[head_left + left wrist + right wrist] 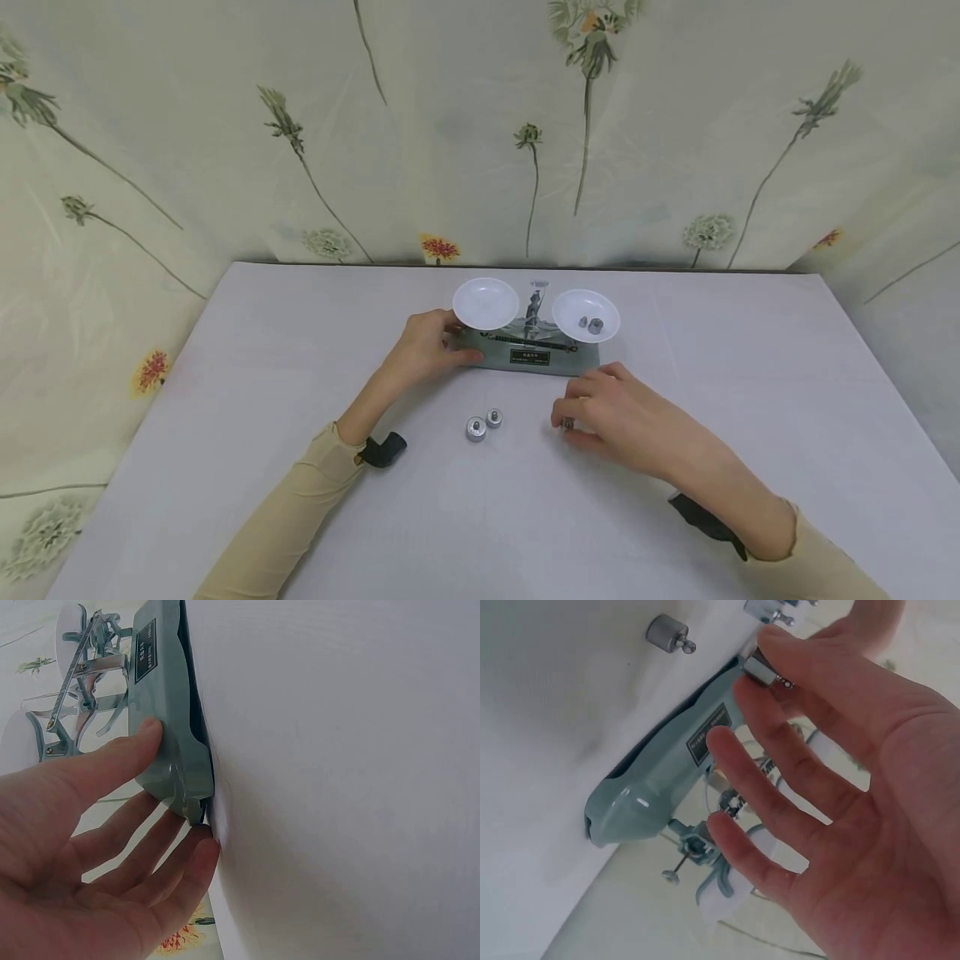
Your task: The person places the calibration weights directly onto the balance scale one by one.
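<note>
A balance scale (528, 354) with a grey-green base stands near the back of the table. My left hand (429, 346) grips the left end of its base, thumb on the front face. The left pan (486, 304) is bare. In the right pan (566, 315) lie two small metal weights (596, 326). My right hand (618, 417), in front of the scale's right side, pinches a metal weight (759, 669) between thumb and index finger; its other fingers are spread. A separate knobbed weight (667, 634) stands on the table in the right wrist view.
Two silver knobbed weights, a larger one (476, 429) and a smaller one (494, 417), stand side by side on the white-covered table (420, 533) between the hands. A floral curtain (450, 167) hangs behind the table's back edge.
</note>
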A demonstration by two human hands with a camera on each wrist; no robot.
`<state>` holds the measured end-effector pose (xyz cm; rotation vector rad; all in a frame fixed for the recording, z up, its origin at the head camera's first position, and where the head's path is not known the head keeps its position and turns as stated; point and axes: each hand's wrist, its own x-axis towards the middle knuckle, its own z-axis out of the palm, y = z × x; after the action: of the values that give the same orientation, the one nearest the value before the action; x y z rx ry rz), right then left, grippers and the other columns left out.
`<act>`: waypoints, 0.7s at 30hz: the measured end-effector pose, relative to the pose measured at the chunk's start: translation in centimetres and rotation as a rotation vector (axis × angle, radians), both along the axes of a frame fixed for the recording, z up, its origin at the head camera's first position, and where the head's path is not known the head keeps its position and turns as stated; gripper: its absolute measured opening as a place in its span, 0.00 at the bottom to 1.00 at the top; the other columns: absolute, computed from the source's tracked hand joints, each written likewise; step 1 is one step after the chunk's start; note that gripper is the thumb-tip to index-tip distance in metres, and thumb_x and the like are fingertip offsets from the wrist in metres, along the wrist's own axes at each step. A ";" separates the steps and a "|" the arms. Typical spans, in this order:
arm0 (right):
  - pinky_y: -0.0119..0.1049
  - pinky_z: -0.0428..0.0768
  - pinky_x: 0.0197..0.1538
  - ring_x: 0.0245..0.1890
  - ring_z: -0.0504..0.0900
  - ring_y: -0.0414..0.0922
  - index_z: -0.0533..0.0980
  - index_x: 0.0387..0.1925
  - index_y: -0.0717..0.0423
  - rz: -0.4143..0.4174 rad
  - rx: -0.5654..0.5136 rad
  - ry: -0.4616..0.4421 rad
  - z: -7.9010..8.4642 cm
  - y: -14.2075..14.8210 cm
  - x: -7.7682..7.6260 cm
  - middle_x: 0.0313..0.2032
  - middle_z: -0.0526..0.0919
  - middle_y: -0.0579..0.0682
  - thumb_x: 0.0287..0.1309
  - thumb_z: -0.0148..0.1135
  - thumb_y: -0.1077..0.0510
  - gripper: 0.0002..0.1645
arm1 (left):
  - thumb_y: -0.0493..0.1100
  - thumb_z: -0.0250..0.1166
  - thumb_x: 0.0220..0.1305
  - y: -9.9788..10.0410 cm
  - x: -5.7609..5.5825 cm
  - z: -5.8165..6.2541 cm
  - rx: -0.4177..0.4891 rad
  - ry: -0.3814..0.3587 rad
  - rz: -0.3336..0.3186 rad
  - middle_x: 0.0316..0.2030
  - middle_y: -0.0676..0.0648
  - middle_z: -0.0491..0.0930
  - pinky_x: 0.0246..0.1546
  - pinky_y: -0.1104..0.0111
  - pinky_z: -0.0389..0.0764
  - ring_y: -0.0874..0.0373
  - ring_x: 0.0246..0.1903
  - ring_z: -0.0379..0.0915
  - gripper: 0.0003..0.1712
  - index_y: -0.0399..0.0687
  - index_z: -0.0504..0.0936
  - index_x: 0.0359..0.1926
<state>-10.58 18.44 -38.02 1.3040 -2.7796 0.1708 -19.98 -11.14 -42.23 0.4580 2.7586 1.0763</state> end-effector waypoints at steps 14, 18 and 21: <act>0.54 0.83 0.60 0.43 0.86 0.42 0.90 0.42 0.42 -0.012 -0.019 0.031 0.5 0.2 -0.3 0.40 0.89 0.41 0.51 0.86 0.56 0.16 | 0.47 0.81 0.61 0.1 0.0 -0.1 0.000 -0.013 0.005 0.57 0.38 0.89 0.58 0.54 0.89 0.43 0.56 0.86 0.30 0.38 0.85 0.61; 0.54 0.83 0.60 0.43 0.86 0.42 0.90 0.43 0.43 -0.019 -0.025 0.040 0.7 0.2 -0.3 0.40 0.89 0.42 0.51 0.86 0.56 0.17 | 0.46 0.81 0.62 0.1 0.0 -0.1 0.005 -0.015 0.005 0.58 0.38 0.89 0.58 0.54 0.89 0.43 0.58 0.86 0.30 0.38 0.85 0.61; 0.54 0.83 0.60 0.43 0.86 0.42 0.90 0.43 0.43 -0.025 -0.029 0.045 0.9 0.3 -0.4 0.40 0.89 0.42 0.51 0.86 0.56 0.17 | 0.46 0.81 0.61 0.1 0.0 -0.1 0.007 -0.014 0.007 0.58 0.38 0.89 0.59 0.54 0.89 0.43 0.58 0.86 0.30 0.38 0.85 0.61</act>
<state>-10.94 18.73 -37.16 1.2506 -2.7443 0.1778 -20.00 -11.00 -42.31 0.4408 2.7471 1.0861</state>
